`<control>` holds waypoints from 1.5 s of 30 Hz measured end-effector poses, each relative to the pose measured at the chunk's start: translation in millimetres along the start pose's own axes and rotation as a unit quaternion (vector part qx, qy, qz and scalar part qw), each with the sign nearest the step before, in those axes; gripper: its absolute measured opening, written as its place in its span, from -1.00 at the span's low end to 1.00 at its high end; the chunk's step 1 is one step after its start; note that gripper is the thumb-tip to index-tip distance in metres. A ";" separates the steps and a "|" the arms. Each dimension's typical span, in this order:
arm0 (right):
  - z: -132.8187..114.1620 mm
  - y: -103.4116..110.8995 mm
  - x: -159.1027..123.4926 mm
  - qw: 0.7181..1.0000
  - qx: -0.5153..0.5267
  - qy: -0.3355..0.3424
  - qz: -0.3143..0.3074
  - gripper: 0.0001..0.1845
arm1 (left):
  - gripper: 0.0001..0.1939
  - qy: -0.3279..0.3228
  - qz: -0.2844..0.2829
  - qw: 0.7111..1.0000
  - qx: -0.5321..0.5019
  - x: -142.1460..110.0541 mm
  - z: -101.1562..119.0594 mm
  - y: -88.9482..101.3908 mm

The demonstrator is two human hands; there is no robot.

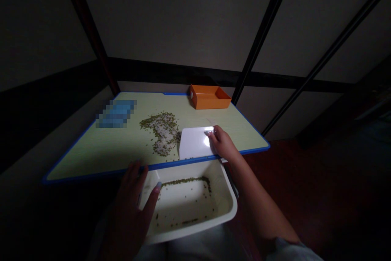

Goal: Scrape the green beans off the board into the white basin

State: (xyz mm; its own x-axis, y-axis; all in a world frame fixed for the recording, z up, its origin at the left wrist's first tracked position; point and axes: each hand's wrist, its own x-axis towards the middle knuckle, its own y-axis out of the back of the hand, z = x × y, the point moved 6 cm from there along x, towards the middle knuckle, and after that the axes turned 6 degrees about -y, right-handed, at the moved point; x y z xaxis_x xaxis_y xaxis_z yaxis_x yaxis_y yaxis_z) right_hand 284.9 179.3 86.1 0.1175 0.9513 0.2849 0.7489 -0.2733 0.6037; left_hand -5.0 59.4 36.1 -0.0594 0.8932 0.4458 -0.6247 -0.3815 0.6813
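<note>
A white plastic tub (226, 204) sits below the table's front edge, with small green beans (183, 180) along the bottom of its walls. My left hand (137, 200) grips the tub's left side, thumb over the rim and fingers near the table edge. In my right hand (222, 143) is a flat white scraper (195, 143), pinched by its right end and tilted against the tabletop. Just left of the scraper lies a spread pile of green beans mixed with whitish grains (163, 130). A few beans lie along the front edge by the scraper.
The pale green table (97, 155) has a blue raised rim. An orange open box (212, 102) stands at the back right. At the left lies a blurred blue item (117, 113). A panelled wall (183, 16) rises behind the table.
</note>
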 end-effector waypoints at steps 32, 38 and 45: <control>2.1 2.7 -6.5 0.996 0.087 0.001 0.001 -0.71 | -0.37 0.003 -0.007 1.000 0.011 1.0 3.9 0.9; 0.7 1.9 -5.6 0.998 0.065 0.002 0.012 -0.72 | -0.42 -0.010 0.003 1.000 0.010 0.3 2.5 -0.4; -1.8 0.4 -4.9 0.999 0.034 -0.005 0.029 -0.73 | -0.39 -0.012 0.002 1.000 0.007 0.6 3.2 -0.1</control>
State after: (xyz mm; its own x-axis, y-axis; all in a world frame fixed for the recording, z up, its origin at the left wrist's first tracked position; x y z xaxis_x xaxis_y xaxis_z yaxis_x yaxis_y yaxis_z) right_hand 283.4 174.3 86.2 0.1681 0.9358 0.3097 0.7834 -0.3175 0.5342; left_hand -2.4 59.2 38.2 -0.0433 0.8856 0.4623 -0.6129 -0.3890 0.6878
